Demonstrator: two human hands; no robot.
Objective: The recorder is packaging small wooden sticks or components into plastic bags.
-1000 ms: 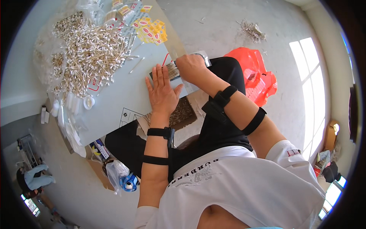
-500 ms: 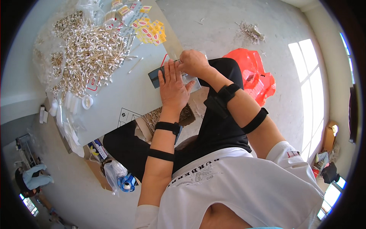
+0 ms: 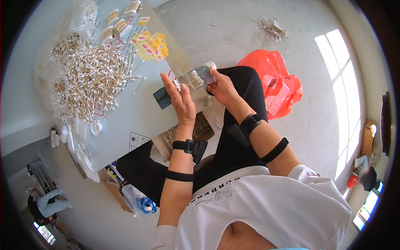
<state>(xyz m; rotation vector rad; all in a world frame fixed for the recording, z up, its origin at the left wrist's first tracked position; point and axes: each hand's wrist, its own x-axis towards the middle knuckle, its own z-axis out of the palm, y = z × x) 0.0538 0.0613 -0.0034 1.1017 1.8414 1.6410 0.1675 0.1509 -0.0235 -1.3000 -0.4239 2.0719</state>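
A flat row of white-tipped cotton swabs (image 3: 189,81) lies between my hands, over a dark grey-blue strip (image 3: 162,98) at the table's edge. My left hand (image 3: 183,107) is open at the row's left end, fingers stretched out and thumb raised beside the swab tips. At the other end, my right hand (image 3: 225,89) pinches a piece of clear, shiny plastic film (image 3: 207,71) between thumb and fingers. A big heap of loose cotton swabs (image 3: 96,79) covers the table's left part. Yellow-and-white printed labels (image 3: 150,46) are scattered beside it.
Bundled swabs (image 3: 121,26) lie at the table's (image 3: 125,114) far end. Near its left edge stands a small white round container (image 3: 96,128). A box of swabs (image 3: 200,127) sits by my lap. A red plastic bag (image 3: 271,83) lies right of my knee.
My hands have parted, uncovering the row of swabs. The left hand has lifted off the strip and turned on edge; the right has moved right and nearer. The view has shifted slightly.
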